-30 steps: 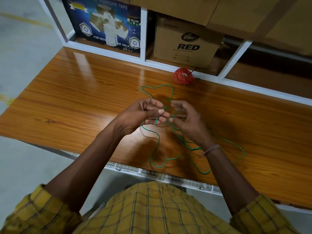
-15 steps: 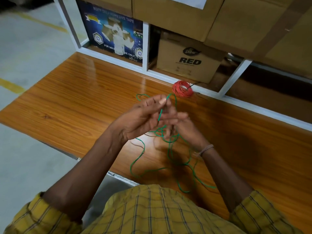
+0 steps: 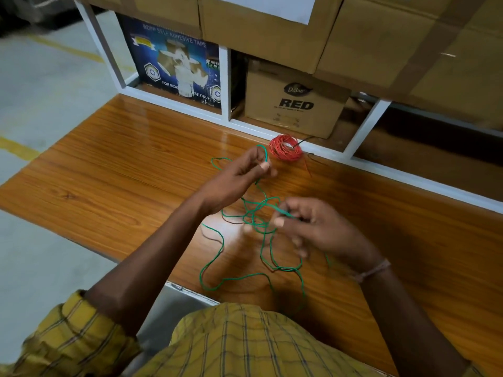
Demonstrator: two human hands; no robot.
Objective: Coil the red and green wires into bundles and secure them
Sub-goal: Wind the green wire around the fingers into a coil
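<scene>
A loose green wire (image 3: 217, 257) sprawls in tangled loops over the wooden table (image 3: 114, 170), some of it hanging past the near edge. My left hand (image 3: 239, 175) is raised and pinches a loop of the green wire near the top. Lower and to the right, my right hand (image 3: 307, 227) pinches another stretch of the same wire between thumb and forefinger. The red wire (image 3: 285, 147) lies coiled in a bundle at the back of the table, just beyond my left hand, with a short tail trailing toward me.
A white shelf frame (image 3: 362, 131) runs along the table's back edge. It holds a blue adhesive-tape box (image 3: 174, 63) and a brown carton marked RED (image 3: 294, 102), with larger cartons (image 3: 258, 25) above. Grey floor lies to the left.
My hands, close together a second ago, have drawn apart: the left rose toward the red coil, the right dropped lower right. The green wire is stretched between them.
</scene>
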